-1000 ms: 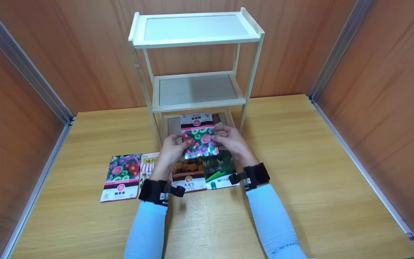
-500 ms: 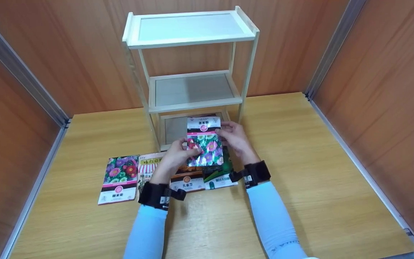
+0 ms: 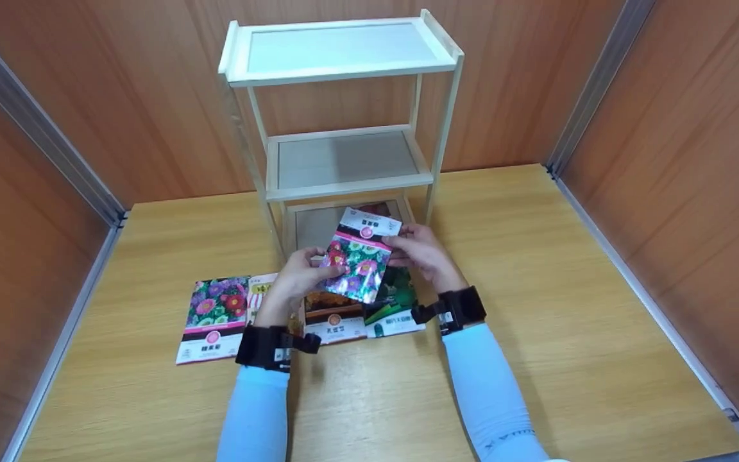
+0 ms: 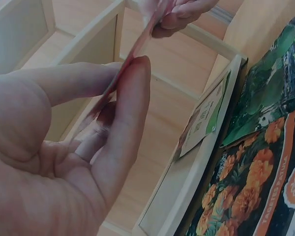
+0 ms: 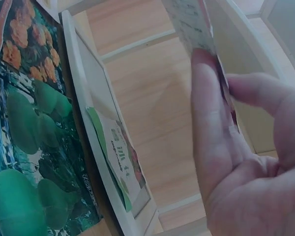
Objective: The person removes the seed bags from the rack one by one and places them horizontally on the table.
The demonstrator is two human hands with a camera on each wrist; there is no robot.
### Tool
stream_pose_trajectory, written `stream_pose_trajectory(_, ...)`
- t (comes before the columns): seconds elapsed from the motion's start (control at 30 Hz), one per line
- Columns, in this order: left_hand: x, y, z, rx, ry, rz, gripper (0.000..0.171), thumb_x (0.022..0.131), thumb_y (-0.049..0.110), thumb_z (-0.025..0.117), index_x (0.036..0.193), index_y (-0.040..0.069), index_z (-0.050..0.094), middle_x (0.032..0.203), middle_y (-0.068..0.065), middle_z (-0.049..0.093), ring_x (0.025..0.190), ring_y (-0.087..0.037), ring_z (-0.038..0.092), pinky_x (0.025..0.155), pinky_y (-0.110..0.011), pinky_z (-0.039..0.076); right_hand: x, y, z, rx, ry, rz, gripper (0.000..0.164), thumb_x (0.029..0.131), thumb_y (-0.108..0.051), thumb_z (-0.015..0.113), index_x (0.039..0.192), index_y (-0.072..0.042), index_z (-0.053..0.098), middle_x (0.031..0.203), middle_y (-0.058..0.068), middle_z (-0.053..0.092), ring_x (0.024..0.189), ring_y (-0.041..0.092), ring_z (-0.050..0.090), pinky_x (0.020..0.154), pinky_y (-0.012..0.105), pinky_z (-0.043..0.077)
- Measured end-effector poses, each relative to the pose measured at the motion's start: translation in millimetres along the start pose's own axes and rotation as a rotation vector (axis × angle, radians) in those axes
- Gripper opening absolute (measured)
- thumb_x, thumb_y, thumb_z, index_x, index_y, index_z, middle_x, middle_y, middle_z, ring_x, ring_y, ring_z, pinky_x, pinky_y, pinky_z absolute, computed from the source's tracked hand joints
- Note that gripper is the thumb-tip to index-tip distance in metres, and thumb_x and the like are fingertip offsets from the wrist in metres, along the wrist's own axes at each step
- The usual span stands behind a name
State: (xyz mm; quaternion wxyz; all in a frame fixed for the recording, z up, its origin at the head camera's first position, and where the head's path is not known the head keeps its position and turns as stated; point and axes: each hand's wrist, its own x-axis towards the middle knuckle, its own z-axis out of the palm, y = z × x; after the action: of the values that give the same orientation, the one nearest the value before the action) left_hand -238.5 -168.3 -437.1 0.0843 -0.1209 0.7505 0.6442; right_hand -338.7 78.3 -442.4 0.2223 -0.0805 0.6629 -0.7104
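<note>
A seed packet point(image 3: 360, 260) with pink, red and purple flowers is held tilted in front of the low shelf. My left hand point(image 3: 299, 276) pinches its lower left edge between thumb and fingers. At the upper right edge, my right hand point(image 3: 426, 253) pinches it too; the right wrist view shows the packet edge-on point(image 5: 189, 24). Beneath lie an orange marigold packet point(image 3: 337, 326) and a green vegetable packet point(image 3: 401, 298). Another packet point(image 5: 119, 162) with a green edge lies on the bottom shelf, mostly hidden in the head view.
A pale wooden three-tier rack point(image 3: 350, 186) stands against the back panel. To the left on the table point(image 3: 536, 289) lie a similar flower packet point(image 3: 217, 311) and a striped packet point(image 3: 258, 292), partly covered by the left arm. Wood panels enclose both sides.
The flower packet first came back towards me and slightly right, then turned clockwise so its top leans right. Both hands kept their hold on it.
</note>
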Motion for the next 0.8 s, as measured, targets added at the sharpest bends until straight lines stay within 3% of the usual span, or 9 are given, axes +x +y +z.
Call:
stream_pose_trajectory(0.2,2.3,-0.3,4.1,-0.025,-0.034,0.025,0.066,0.09,0.026,0.082,0.143,0.003,0.051,0.124,-0.017,0.063,0.107,-0.029,0.067,0.092,-0.04,0.058,-1.0,0.4,-5.5,0.044,0.014,-0.023,0.041,0.099,-0.008,0.068,0.134,0.005,0.052,0.111,0.022,0.069,0.081,0.022,0.074,0.076,0.035,0.063)
stream_pose_trajectory(0.37,2.8,-0.3,3.1,-0.011,-0.044,0.032,0.059,0.088,0.022,0.084,0.136,0.005,0.055,0.119,-0.018,0.065,0.101,-0.031,0.069,0.091,-0.044,0.058,-0.9,1.2,-8.5,0.031,0.002,-0.03,0.046,0.1,-0.015,0.067,0.138,0.005,0.049,0.118,0.024,0.067,0.09,0.026,0.074,0.08,0.037,0.062)
stream_pose_trajectory(0.57,1.9,-0.6,0.6,0.007,-0.049,0.024,0.059,0.089,0.021,0.083,0.138,0.005,0.054,0.125,-0.018,0.062,0.102,-0.03,0.068,0.096,-0.049,0.056,1.3,3.8,-9.3,0.036,0.067,-0.055,0.041,0.098,-0.009,0.068,0.133,0.007,0.053,0.12,0.024,0.065,0.095,0.028,0.072,0.079,0.036,0.062)
stream_pose_trajectory(0.8,4.5,-2.7,-1.3,-0.146,-0.034,0.038,0.062,0.092,0.016,0.079,0.144,0.002,0.048,0.126,-0.022,0.063,0.106,-0.031,0.07,0.101,-0.052,0.052,3.5,2.7,-8.4,0.142,0.132,-0.088,0.032,0.099,-0.003,0.064,0.126,0.007,0.051,0.117,0.024,0.062,0.091,0.027,0.072,0.075,0.032,0.062)
